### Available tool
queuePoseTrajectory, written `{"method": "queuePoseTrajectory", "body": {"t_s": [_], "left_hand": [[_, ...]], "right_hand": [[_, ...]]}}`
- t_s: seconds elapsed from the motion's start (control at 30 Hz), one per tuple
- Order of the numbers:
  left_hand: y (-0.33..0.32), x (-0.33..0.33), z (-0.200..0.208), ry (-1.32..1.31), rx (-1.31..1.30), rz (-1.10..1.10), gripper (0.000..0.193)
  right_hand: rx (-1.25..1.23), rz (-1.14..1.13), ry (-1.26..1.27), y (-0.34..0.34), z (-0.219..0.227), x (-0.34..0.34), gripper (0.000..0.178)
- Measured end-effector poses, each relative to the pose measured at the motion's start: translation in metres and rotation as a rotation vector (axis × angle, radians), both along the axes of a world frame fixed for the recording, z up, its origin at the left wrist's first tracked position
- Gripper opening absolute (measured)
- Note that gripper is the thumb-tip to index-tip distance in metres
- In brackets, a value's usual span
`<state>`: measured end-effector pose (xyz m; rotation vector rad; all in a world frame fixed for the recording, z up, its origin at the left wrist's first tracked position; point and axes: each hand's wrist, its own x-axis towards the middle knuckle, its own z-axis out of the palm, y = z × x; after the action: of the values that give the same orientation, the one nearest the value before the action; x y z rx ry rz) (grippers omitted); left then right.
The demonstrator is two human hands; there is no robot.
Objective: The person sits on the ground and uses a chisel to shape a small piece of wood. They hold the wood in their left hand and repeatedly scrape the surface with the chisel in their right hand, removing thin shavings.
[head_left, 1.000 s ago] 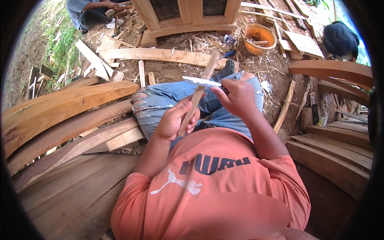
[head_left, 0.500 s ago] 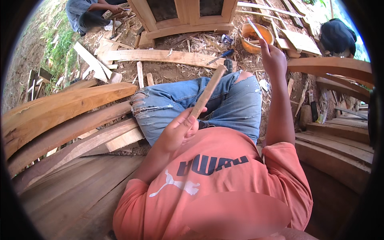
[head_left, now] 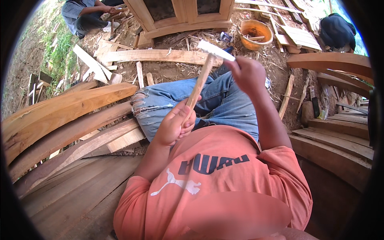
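A slim, squared wooden stick (head_left: 201, 82) slants up and away from my left hand (head_left: 176, 125), whose fingers are wrapped round its lower end in front of my belly. My right hand (head_left: 249, 76) is closed on a knife (head_left: 218, 51) with a bright, motion-smeared blade; its handle is hidden in the fist. The blade lies across the stick's far tip, above my knees. Whether the two touch I cannot tell.
Curved planks (head_left: 68, 100) are stacked at my left, more boards (head_left: 332, 140) at my right. Ahead stand a wooden panelled frame (head_left: 188, 26) and an orange bucket (head_left: 256, 45) holding wood bits. Shavings litter the dirt. Another person (head_left: 86, 18) crouches at far left.
My right hand has come down and to the left, bringing the knife from beside the bucket to the stick's tip. The stick now points more upright in my left hand.
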<state>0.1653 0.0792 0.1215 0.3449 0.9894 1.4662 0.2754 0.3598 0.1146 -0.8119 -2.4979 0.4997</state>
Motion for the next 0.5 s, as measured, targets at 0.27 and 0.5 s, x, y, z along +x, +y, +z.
{"method": "queuePoseTrajectory", "body": {"t_s": [0.27, 0.5], "left_hand": [[-0.008, 0.000, -0.008, -0.147, 0.047, -0.012, 0.060], [-0.005, 0.004, -0.002, -0.049, 0.006, 0.030, 0.051]], "right_hand": [[-0.140, -0.107, 0.141, 0.014, 0.011, 0.010, 0.047], [0.082, 0.199, -0.044, -0.055, 0.008, 0.010, 0.057]]}}
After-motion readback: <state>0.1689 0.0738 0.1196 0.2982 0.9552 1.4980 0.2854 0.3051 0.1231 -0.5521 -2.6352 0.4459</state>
